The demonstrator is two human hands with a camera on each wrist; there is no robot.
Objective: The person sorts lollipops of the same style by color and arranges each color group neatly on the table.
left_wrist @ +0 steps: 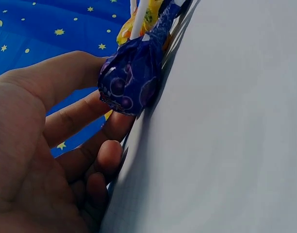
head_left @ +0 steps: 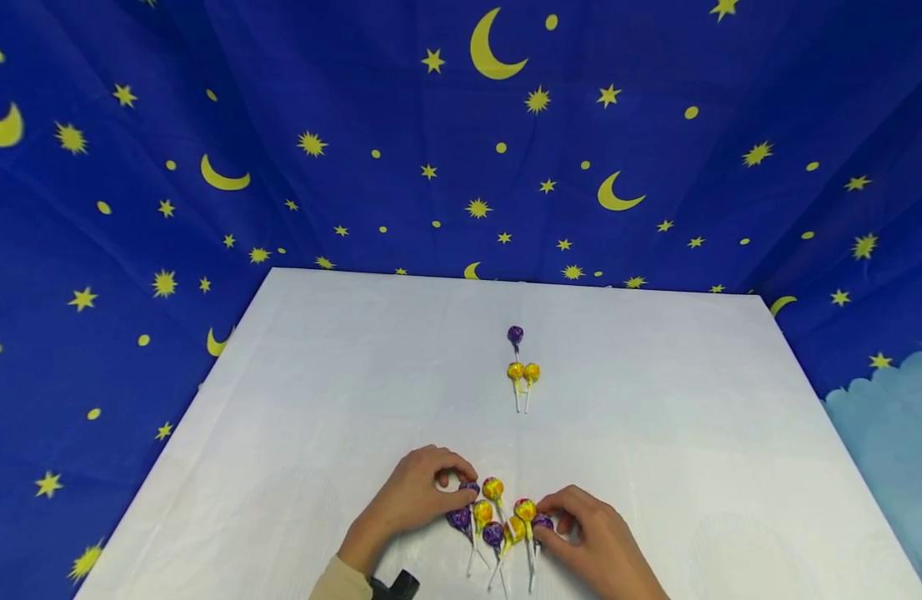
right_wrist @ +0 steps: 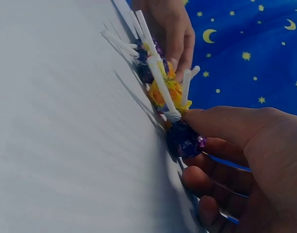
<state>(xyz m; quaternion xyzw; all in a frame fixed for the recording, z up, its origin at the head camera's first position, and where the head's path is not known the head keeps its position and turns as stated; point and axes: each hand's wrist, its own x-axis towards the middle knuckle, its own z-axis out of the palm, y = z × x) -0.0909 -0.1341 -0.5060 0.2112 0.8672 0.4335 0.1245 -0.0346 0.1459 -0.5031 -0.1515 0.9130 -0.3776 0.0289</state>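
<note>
Near the table's front edge lies a loose cluster of purple- and yellow-wrapped lollipops, sticks mostly toward me. My left hand (head_left: pixel 419 490) is at its left side, thumb and forefinger about a purple lollipop (head_left: pixel 469 488); another purple lollipop (head_left: pixel 459 519) lies just below. At the right side, my right hand (head_left: pixel 592 533) pinches a purple lollipop (head_left: pixel 542 522), also seen as a dark purple ball (right_wrist: pixel 185 139) in the right wrist view. Between the hands are several yellow lollipops (head_left: pixel 493 487) and a purple lollipop (head_left: pixel 493 534). A purple wrapper (left_wrist: pixel 129 77) partly hides the left fingertips.
Farther back on the white table (head_left: pixel 341 358), a purple lollipop (head_left: pixel 515 334) lies above two yellow lollipops (head_left: pixel 532 372) set side by side. Blue cloth (head_left: pixel 401 108) with moons and stars surrounds the table. A black object (head_left: pixel 403 586) shows at my left wrist.
</note>
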